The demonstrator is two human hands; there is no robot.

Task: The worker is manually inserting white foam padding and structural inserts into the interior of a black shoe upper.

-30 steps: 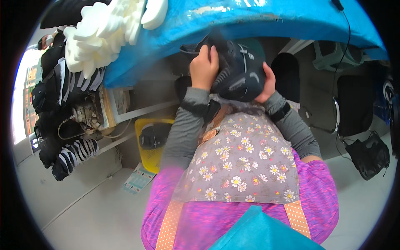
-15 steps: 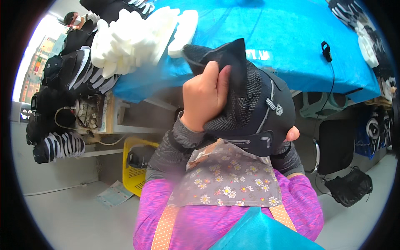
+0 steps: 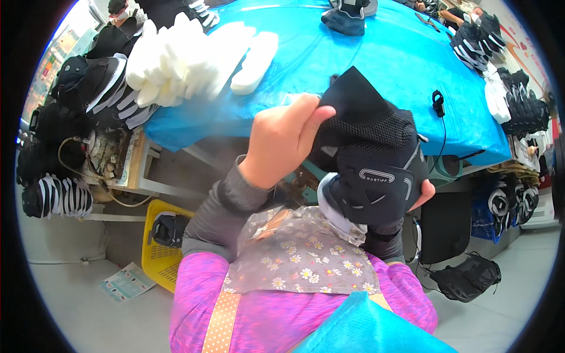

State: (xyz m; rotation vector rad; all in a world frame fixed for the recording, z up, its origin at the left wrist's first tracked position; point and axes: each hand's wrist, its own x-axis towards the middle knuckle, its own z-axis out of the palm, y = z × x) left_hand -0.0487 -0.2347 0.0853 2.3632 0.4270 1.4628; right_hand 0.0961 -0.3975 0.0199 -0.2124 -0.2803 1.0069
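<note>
In front of my chest is a black shoe upper of mesh and smooth panels, with pale grey trim. My left hand is closed, pinching the pointed black fabric flap at its top between thumb and fingers. At its right side my right hand grips it from behind; only fingertips show past the edge, the rest is hidden. A curved white edge shows at its lower left.
A blue-covered table lies ahead, with a pile of white foam insoles at left and a dark shoe at the far side. Black stacked pieces crowd the left. A yellow basket and a black chair stand below.
The upper has been turned, so its trimmed side faces me and the white edge shows. My left hand moved slightly left and down, still pinching the flap. More of the table is in view.
</note>
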